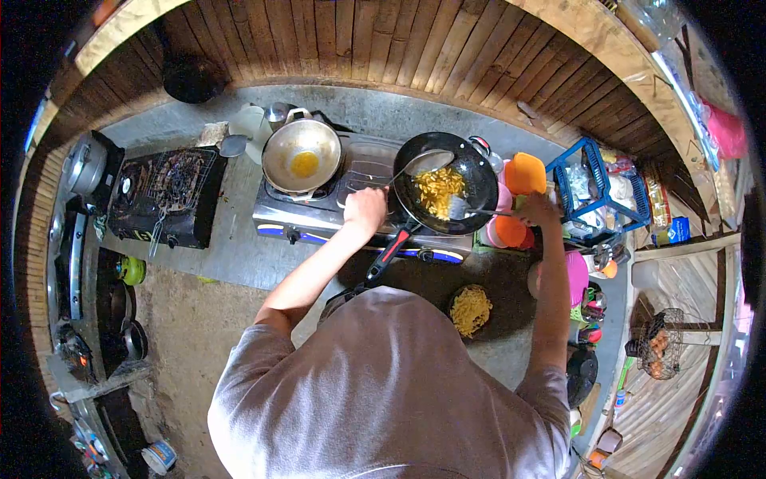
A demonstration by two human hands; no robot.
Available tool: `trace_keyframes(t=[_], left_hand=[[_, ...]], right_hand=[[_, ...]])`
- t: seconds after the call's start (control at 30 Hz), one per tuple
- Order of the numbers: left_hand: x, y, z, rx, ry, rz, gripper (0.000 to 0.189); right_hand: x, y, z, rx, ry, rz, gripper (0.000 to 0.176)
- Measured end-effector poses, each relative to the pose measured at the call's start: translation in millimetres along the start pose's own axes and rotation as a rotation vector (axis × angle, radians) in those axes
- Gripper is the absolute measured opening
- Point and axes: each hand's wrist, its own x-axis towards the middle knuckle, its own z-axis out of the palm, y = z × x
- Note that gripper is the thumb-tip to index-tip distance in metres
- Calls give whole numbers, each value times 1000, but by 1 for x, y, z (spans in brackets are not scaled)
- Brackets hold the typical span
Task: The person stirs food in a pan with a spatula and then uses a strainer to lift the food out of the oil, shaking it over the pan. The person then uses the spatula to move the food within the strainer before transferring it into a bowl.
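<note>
A black wok (477, 160) with a red and black handle sits on the right side of the gas stove (359, 226), holding yellowish food pieces (439, 188). My left hand (366, 207) is closed round the handle of a metal ladle (431, 162), whose bowl rests over the food. From the right, my right hand (539, 210) grips the handle of a spatula (460, 207); its slotted head touches the food. A light metal wok (281, 158) with yellow liquid in its bottom stands on the left side of the stove.
A heap of pale yellow food (471, 310) lies below the stove's front. Orange and pink containers (524, 174) and a blue basket (594, 172) stand right of the black wok. A second, dirty stove (128, 233) is at left. Eggs (659, 351) hang in a wire basket at far right.
</note>
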Motion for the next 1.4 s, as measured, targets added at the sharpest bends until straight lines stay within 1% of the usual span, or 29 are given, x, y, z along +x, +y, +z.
trace_keyframes(t=[0.07, 0.1, 0.17, 0.2, 0.27, 0.3, 0.37, 0.4, 0.47, 0.5, 0.57, 0.6, 0.63, 0.7, 0.73, 0.77, 0.8, 0.83, 0.87, 0.9, 0.93, 0.97, 1.03, 1.07, 1.1, 1.17, 1.2, 1.3, 1.4], left_hand=[[-3, 3, -2, -14, -56, -6, 49], [-4, 2, -1, -14, -58, -6, 49], [-5, 0, 3, -55, -49, 6, 51], [-5, -1, 0, -50, -52, 10, 51], [-5, -2, -12, -60, -148, -19, 42], [-3, -3, -11, -56, -148, -16, 42], [4, -9, -9, -105, -176, -61, 36], [7, -12, -9, -105, -175, -62, 36], [13, -21, -6, -205, -243, -68, 37], [21, -27, 0, -206, -246, -66, 37], [43, -45, 34, -392, -341, 65, 41], [42, -50, 38, -461, -171, 192, 57], [46, -53, 40, -459, -166, 192, 57], [44, -53, 33, -582, -389, 67, 60], [42, -50, 26, -588, -391, 62, 60], [43, -47, 19, -588, -423, 14, 57], [45, -45, 16, -587, -455, -32, 55], [48, -44, 16, -589, -455, -31, 55], [52, -45, 16, -603, -477, -53, 56], [56, -47, 17, -615, -500, -75, 58], [60, -53, 29, -645, -403, 81, 60], [66, -56, 40, -643, -404, 85, 60], [60, -51, 26, -899, -566, -105, 57], [51, -45, 14, -957, -591, -136, 52], [50, -44, 11, -951, -598, -136, 52], [50, -47, 8, -1087, -704, -199, 48], [49, -48, 6, -1117, -730, -164, 46], [50, -49, -3, -1171, -779, -173, 46], [49, -53, -13, -1203, -796, -160, 44]], right_hand=[[0, 7, 38, 501, 93, -69, 36], [7, 6, 52, 501, 91, -68, 36], [15, -7, 73, -121, 434, -266, 38], [11, -19, 67, -115, 433, -262, 38], [-8, -50, 28, 297, 68, -185, 45], [-13, -56, 17, 302, 70, -185, 45], [-19, -67, -4, 192, 183, -312, 45], [-25, -76, -19, 193, 184, -314, 45], [-35, -95, -41, 99, 357, -333, 28], [-36, -106, -43, 99, 355, -330, 28], [-37, -129, -42, -143, 733, -282, 24], [-36, -135, -45, -284, 713, -225, 22], [-33, -134, -47, -284, 719, -226, 22], [-29, -128, -50, -507, 724, -14, 20], [-39, -130, -65, -440, 673, 25, 19], [-21, -101, -51, -444, 671, 23, 19], [8, -48, -28, -403, 810, -91, 18], [-13, -66, -52, -358, 949, -207, 17], [-40, -85, -72, -370, 577, 57, 17], [-44, -81, -69, -370, 576, 60, 17], [-44, -74, -67, -376, 535, 91, 16], [-44, -69, -65, -382, 492, 121, 21], [-46, -67, -61, -374, 492, 140, 22], [-47, -66, -59, -367, 494, 155, 22], [-47, -64, -58, -361, 488, 160, 22], [-46, -60, -54, -333, 405, 170, 25], [-46, -57, -48, -328, 398, 172, 25], [-50, -56, -35, -330, 334, 131, 33], [-70, -71, -26, -313, 412, 55, 39]])
